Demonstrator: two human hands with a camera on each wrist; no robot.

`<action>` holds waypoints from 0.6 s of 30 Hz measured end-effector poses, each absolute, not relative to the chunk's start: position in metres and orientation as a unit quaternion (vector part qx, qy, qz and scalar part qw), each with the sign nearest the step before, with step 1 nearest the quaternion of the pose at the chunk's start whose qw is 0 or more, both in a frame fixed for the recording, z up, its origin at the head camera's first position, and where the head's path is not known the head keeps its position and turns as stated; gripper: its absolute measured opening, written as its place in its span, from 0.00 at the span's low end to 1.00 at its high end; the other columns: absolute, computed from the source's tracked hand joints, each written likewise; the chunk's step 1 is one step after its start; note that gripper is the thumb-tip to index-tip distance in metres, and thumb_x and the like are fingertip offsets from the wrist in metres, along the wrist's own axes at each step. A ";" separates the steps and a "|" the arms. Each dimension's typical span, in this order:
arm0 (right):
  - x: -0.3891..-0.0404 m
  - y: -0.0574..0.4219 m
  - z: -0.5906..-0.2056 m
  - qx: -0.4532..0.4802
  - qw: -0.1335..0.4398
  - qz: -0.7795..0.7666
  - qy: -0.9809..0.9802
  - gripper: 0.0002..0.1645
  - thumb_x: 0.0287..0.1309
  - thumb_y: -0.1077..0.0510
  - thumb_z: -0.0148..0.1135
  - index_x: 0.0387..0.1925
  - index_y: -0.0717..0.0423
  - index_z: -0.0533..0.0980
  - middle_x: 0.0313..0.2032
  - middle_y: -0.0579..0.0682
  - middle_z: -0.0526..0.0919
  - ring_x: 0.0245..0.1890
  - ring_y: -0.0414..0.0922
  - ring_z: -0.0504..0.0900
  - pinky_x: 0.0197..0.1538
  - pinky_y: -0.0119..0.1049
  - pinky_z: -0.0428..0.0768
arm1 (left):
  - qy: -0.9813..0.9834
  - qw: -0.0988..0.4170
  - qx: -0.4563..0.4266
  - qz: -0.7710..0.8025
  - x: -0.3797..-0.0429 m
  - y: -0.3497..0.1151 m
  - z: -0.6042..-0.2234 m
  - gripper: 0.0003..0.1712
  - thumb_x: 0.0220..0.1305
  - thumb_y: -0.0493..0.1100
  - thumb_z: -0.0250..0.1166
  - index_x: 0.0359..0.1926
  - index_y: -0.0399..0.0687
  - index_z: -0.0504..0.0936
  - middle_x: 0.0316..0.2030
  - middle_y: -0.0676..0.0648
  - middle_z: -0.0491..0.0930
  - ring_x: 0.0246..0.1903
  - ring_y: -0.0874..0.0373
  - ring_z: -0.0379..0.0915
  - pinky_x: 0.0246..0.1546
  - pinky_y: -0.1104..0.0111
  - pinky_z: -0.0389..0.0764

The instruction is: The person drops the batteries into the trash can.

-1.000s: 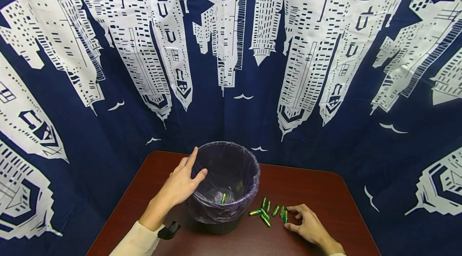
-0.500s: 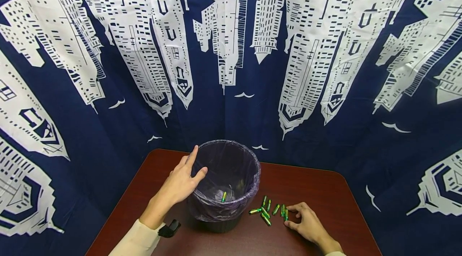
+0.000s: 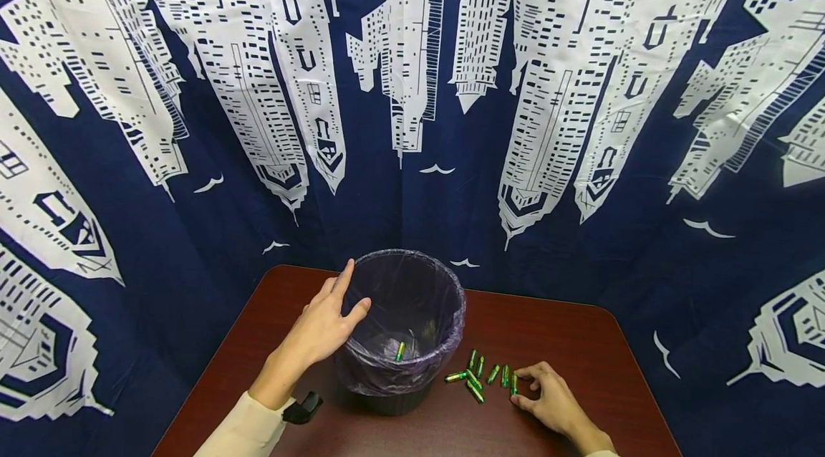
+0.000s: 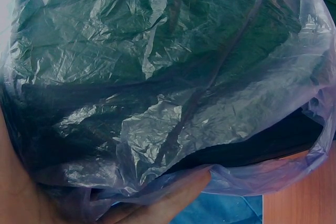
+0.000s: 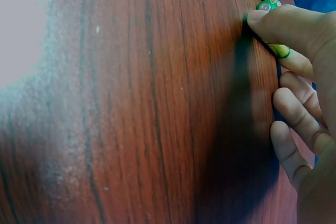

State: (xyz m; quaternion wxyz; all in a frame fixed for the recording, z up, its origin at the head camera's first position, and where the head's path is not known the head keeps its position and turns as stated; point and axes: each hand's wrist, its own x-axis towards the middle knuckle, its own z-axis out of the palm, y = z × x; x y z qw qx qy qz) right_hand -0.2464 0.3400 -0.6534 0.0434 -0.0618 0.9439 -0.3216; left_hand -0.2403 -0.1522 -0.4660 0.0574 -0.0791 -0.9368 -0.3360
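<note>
So the right hand point(image 3: 551, 400) has a battery point(image 3: 513, 384) pinched between thumb and index finger, down on the desk point(image 3: 541, 328), between the bin point(image 3: 393, 405) and the desk's right edge. Its other fingers curve loosely, clear of the battery. A bunch of other green batteries point(image 3: 475, 391) lies just beside it, on the bin side. Left hand point(image 3: 329, 324) isn't clenched at all: thumb and index spread wide, resting on the bin's rim over the purple liner point(image 3: 454, 332).

Hard-to-see stuff: the thumb covers much of the pinched battery in the right wrist view (only the tail end really shows). The lower fingers of the left hand are hidden in the head view, and crinkly liner fills most of its wrist view. One battery inside the bin point(image 3: 399, 351) shows through, partly masked by the near rim. The desk's near edge is cut off.
</note>
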 end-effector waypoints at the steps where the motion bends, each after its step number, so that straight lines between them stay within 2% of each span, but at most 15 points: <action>1: -0.246 0.340 -0.653 -0.063 0.043 -0.321 0.944 0.31 0.60 0.53 0.92 0.62 0.55 0.89 0.59 0.51 0.85 0.50 0.41 0.82 0.50 0.31 0.86 | -0.937 0.057 -0.079 -0.336 -0.240 -0.152 -0.466 0.53 0.86 0.65 0.63 0.97 0.55 0.50 0.88 0.30 0.65 0.79 0.25 0.78 0.77 0.23 0.76; 10: -0.246 0.342 -0.653 -0.073 0.046 -0.329 0.940 0.30 0.60 0.52 0.92 0.60 0.55 0.89 0.57 0.50 0.84 0.45 0.39 0.77 0.46 0.31 0.82 | -0.937 0.051 -0.076 -0.338 -0.240 -0.152 -0.465 0.53 0.86 0.65 0.63 0.98 0.56 0.50 0.89 0.31 0.65 0.80 0.25 0.76 0.77 0.22 0.74; 14: -0.246 0.344 -0.654 -0.092 0.025 -0.331 0.939 0.29 0.60 0.52 0.91 0.58 0.59 0.89 0.54 0.52 0.85 0.42 0.39 0.76 0.43 0.31 0.80 | -0.936 0.056 -0.075 -0.340 -0.240 -0.152 -0.466 0.53 0.86 0.64 0.63 0.97 0.56 0.50 0.88 0.31 0.66 0.79 0.25 0.78 0.76 0.22 0.76; 18: -0.247 0.345 -0.652 -0.089 0.011 -0.335 0.938 0.27 0.60 0.53 0.91 0.57 0.58 0.90 0.53 0.50 0.86 0.39 0.37 0.77 0.41 0.32 0.80 | -0.936 0.061 -0.076 -0.338 -0.241 -0.153 -0.467 0.53 0.86 0.65 0.63 0.98 0.58 0.50 0.87 0.31 0.67 0.77 0.26 0.79 0.77 0.22 0.75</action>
